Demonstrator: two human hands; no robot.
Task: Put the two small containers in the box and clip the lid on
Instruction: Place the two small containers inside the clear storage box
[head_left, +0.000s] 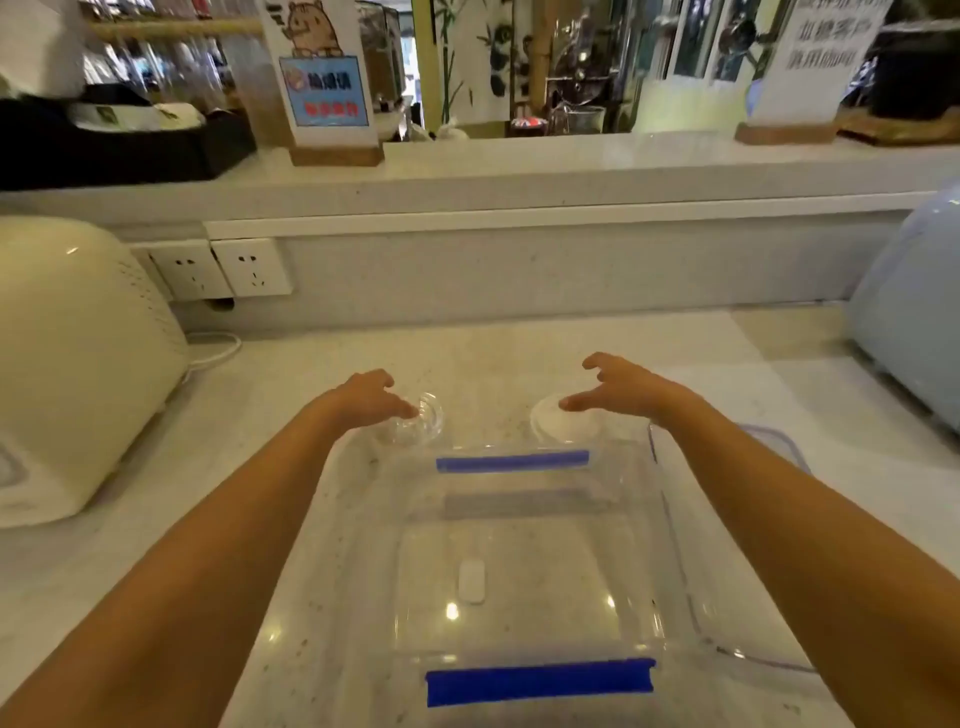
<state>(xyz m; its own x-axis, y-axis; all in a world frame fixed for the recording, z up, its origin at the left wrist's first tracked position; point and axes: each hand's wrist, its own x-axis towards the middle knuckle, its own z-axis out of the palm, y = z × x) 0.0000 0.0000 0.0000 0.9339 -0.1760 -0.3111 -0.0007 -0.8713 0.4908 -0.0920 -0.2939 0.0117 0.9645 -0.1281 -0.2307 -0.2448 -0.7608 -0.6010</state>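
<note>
Two small containers (415, 423) sit beyond the box (524, 561), open hands (369, 397) above.

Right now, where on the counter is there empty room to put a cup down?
Bare speckled white counter lies beyond both hands, up to the grey back wall. Another free patch sits between the cream rounded appliance and the clear plastic box with blue clips. It is crowded at the box's far edge, where the left hand and right hand reach two small clear containers.
</note>
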